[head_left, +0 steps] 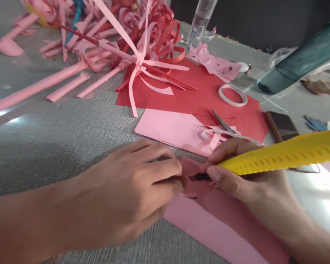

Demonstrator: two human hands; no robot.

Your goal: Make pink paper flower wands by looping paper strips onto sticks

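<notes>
My left hand [137,183] pinches the near corner of a pink paper sheet [217,223] lying at the table's front. My right hand [242,176] grips a yellow ridged tool [286,154] that looks like a utility knife; its dark tip [202,177] touches the pink paper right between the two hands. The fingertips of both hands almost meet at the folded edge of the paper. I cannot tell whether a blade is out.
Beyond the hands lie a red sheet [187,91], a pink sheet [167,128], scissors [222,123], a tape roll [232,95] and curled paper strips. Rolled pink tubes [44,84] and a paper pile fill the far left. A teal bottle [299,62] lies at right.
</notes>
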